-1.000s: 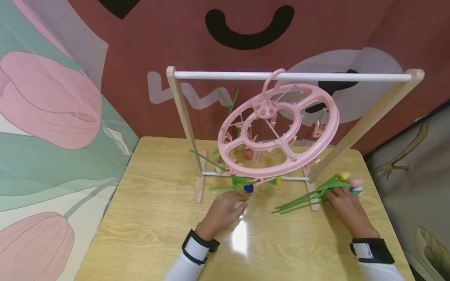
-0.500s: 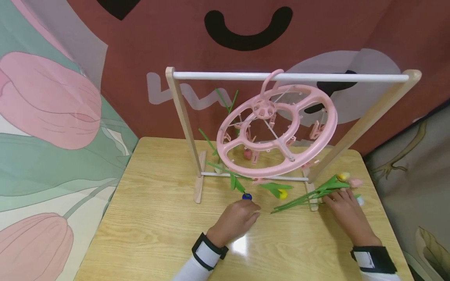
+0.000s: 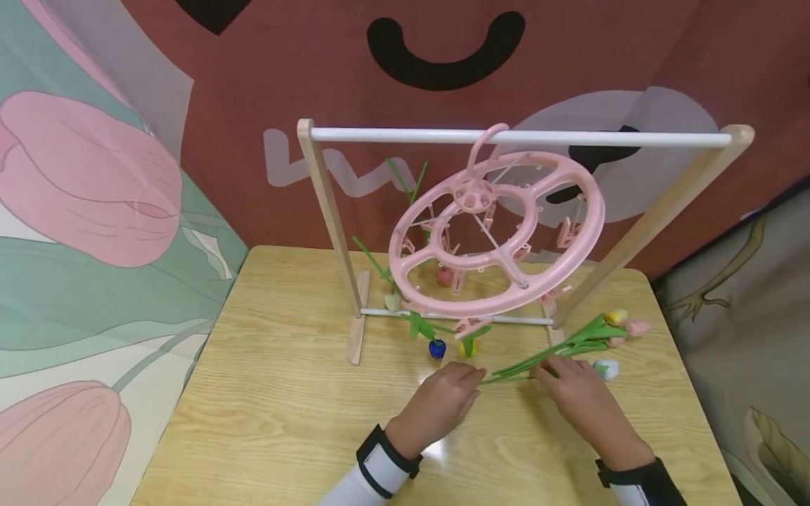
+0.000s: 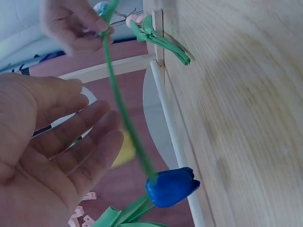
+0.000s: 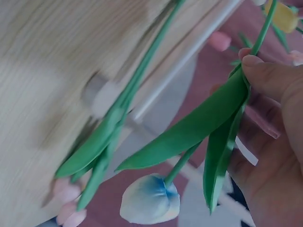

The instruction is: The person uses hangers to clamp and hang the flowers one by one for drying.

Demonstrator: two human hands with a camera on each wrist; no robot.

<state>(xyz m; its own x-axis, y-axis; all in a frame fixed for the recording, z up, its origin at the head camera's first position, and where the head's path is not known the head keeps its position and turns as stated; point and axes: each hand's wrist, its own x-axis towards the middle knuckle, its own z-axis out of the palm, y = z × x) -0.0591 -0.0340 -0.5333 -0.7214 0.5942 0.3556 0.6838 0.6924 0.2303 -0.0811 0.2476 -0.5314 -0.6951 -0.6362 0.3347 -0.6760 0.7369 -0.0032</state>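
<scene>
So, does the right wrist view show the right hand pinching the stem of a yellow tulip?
No, the right hand pinches the green stem of a white tulip with blue near its base.

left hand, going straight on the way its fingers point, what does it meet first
Likely the stem of the white-and-blue tulip in the right hand; depth is unclear, so any gap is hard to judge.

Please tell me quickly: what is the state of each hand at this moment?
Left hand: open, no grip visible.
Right hand: holding, it pinches the white-and-blue tulip by its green stem.
</scene>
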